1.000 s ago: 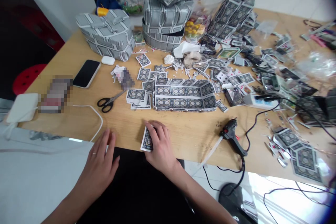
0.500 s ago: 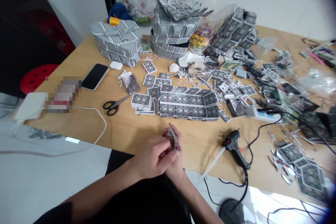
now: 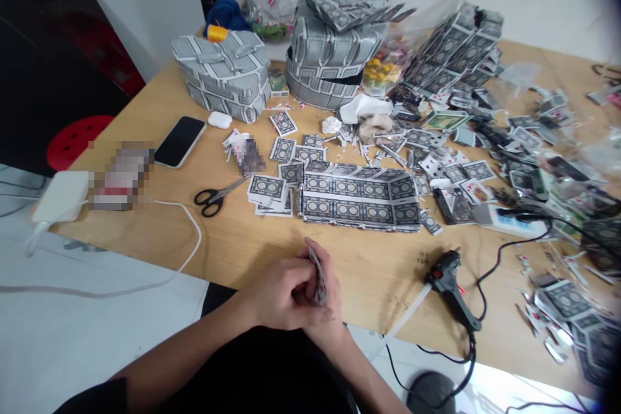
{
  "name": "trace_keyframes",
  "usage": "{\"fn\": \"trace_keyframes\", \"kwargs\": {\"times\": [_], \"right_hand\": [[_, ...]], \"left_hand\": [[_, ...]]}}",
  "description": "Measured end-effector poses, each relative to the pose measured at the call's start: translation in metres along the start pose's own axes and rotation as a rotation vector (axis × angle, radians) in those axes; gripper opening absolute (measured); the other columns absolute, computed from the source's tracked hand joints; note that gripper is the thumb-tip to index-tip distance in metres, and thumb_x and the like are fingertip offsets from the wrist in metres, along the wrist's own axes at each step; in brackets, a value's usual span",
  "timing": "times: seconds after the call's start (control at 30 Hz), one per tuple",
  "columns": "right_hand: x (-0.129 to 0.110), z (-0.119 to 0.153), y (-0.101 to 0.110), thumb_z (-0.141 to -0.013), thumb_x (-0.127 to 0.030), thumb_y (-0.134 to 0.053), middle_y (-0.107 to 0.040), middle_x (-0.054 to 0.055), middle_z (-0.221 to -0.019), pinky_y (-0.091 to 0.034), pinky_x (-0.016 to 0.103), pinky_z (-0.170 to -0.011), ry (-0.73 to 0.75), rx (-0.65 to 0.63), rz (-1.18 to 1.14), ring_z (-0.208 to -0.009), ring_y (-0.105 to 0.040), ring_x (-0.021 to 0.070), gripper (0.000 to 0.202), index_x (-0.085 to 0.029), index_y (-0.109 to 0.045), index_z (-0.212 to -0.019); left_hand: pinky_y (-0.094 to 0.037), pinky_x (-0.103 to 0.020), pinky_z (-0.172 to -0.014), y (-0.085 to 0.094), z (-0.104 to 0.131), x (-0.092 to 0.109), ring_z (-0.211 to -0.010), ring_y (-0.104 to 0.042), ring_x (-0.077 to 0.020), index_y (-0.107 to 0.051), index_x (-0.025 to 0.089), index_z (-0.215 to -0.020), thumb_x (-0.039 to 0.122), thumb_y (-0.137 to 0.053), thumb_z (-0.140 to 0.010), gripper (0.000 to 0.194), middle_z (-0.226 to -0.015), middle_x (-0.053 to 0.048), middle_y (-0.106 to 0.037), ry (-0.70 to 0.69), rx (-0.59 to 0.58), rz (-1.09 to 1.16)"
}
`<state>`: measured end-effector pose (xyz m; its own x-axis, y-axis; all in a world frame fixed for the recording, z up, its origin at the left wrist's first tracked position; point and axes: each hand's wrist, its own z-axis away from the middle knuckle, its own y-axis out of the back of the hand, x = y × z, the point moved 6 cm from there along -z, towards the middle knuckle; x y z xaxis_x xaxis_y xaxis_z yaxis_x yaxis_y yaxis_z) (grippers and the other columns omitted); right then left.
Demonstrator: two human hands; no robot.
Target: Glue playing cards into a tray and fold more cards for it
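Bright daylight, blurred warped edges.

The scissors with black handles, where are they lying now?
In the head view the scissors lie on the table's left half, between the white cable and a small stack of cards.

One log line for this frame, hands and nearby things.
left hand: on playing card | right hand: on playing card | near: card panel, glue gun, scissors

Both hands on one playing card at the desk's near edge

Left hand and right hand pinch a playing card together; glue gun lies to the right, scissors toward the left edge.
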<state>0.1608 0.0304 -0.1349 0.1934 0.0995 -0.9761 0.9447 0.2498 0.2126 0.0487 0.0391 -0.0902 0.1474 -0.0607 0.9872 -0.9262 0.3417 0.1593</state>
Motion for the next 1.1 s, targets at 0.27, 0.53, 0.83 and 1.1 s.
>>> {"fn": "trace_keyframes", "kwargs": {"times": [0.27, 0.53, 0.83, 1.1], "right_hand": [[-0.008, -0.003, -0.002, -0.093, -0.026, -0.065, -0.057, 0.011, -0.139, -0.061, 0.042, -0.101, 0.014, -0.075, -0.036, -0.118, -0.066, 0.0269, 0.069, -0.028, -0.042, -0.158], [-0.021, -0.008, -0.001, -0.087, -0.024, -0.068, -0.060, 0.011, -0.139, -0.057, 0.054, -0.107, 0.070, -0.092, -0.024, -0.125, -0.064, 0.0336, 0.075, -0.028, -0.044, -0.158], [-0.022, -0.011, -0.002, -0.087, -0.024, -0.067, -0.063, 0.010, -0.133, -0.059, 0.048, -0.103, 0.075, -0.094, 0.041, -0.119, -0.066, 0.0305, 0.071, -0.028, -0.047, -0.155], [-0.019, -0.011, -0.002, -0.088, -0.022, -0.064, -0.062, 0.012, -0.134, -0.058, 0.050, -0.105, 0.046, -0.098, 0.027, -0.121, -0.065, 0.0315, 0.069, -0.027, -0.047, -0.154]], "left_hand": [[-0.038, -0.027, -0.057, 0.003, 0.000, 0.000, -0.065, -0.051, -0.0149, -0.053, 0.019, -0.071, 0.060, -0.070, -0.089, 0.048, -0.070, -0.002, -0.056, -0.061, 0.050, 0.014], [-0.043, -0.032, -0.063, 0.001, 0.000, 0.004, -0.064, -0.052, -0.0171, -0.049, 0.021, -0.064, 0.056, -0.064, -0.093, 0.048, -0.063, -0.002, -0.056, -0.126, 0.076, -0.017], [-0.043, -0.032, -0.062, -0.002, 0.000, -0.002, -0.063, -0.054, -0.0171, -0.048, 0.021, -0.059, 0.050, -0.063, -0.093, 0.047, -0.061, -0.002, -0.056, -0.145, 0.036, -0.024], [-0.039, -0.029, -0.055, -0.002, 0.001, -0.007, -0.057, -0.049, -0.0145, -0.047, 0.021, -0.062, 0.058, -0.061, -0.093, 0.050, -0.059, 0.000, -0.052, -0.061, 0.013, -0.011]]}}
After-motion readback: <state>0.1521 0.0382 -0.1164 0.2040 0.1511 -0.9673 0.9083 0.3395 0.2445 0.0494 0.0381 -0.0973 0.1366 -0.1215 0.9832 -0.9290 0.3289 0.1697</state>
